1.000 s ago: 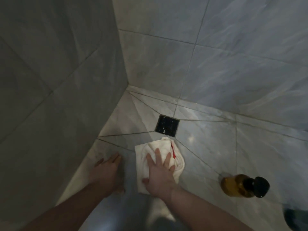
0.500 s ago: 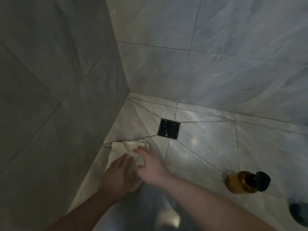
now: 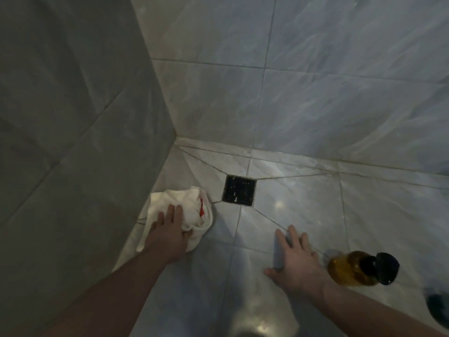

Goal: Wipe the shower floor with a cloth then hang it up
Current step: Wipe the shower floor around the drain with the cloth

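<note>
A white cloth (image 3: 187, 203) with a red mark lies bunched on the grey tiled shower floor (image 3: 303, 203), against the left wall. My left hand (image 3: 170, 229) presses flat on the cloth's near part, fingers together and pointing away from me. My right hand (image 3: 294, 259) rests flat on the bare floor to the right, fingers spread, holding nothing. A square black drain (image 3: 239, 192) sits just right of the cloth.
An amber bottle (image 3: 349, 269) with a black cap lies on the floor right beside my right hand. A dark round object (image 3: 438, 310) shows at the right edge. Tiled walls close the corner at left and behind.
The cloth has passed from my right hand to my left and slid to the left wall. My right hand came off it and moved right onto the bare floor near the bottle.
</note>
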